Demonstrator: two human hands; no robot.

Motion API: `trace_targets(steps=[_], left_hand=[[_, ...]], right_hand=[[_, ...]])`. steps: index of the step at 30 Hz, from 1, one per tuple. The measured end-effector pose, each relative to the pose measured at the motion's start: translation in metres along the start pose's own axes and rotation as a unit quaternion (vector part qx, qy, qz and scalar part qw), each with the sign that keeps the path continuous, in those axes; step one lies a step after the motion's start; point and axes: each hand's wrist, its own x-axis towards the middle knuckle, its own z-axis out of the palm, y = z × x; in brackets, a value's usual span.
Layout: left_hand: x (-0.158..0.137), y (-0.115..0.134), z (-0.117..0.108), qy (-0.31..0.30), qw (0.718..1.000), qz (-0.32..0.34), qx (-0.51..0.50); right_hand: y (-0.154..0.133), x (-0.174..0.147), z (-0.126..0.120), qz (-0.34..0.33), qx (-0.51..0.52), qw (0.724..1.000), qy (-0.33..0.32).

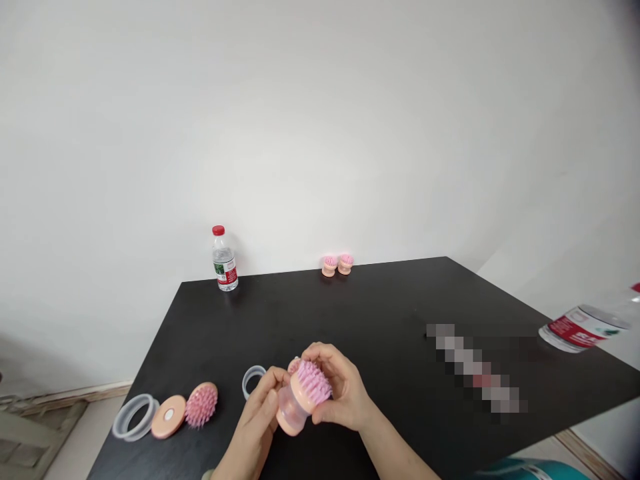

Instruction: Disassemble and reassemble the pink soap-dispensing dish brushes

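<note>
Above the front part of the black table, both my hands are closed around a pink and peach bristle brush [303,399] with a see-through waist. My left hand [260,410] grips its clear middle and base side. My right hand [343,387] holds it near the pink bristle head, which tilts up to the right. Behind my hands a clear ring [254,380] lies on the table, and a small pink piece [295,365] shows partly, mostly hidden by my hands and the brush.
Left on the black table [300,313] lie clear rings [134,418], a peach disc [169,417] and a pink bristle head [202,405]. Two brushes [337,265] stand at the back by the wall. Water bottles stand back left [225,260] and at the right edge [583,328]. A pixelated strip [475,367] lies right.
</note>
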Motion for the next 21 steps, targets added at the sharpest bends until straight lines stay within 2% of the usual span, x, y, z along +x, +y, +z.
trace_targets(steps=[6,11,21], left_hand=[[0.0013,-0.0048,-0.0024,0.028,0.997,0.032,0.058],[0.0027,-0.0085,-0.0037,0.054,0.996,0.054,0.046],[0.0,-0.0029,-0.0019,0.014,0.998,0.027,0.054]], right_hand=[[0.0003,0.0,0.0003,-0.003,-0.003,1.0,0.003],[0.0011,-0.0007,-0.0002,0.005,-0.007,1.0,0.008],[0.0018,-0.0007,-0.0002,-0.001,-0.002,1.0,0.005]])
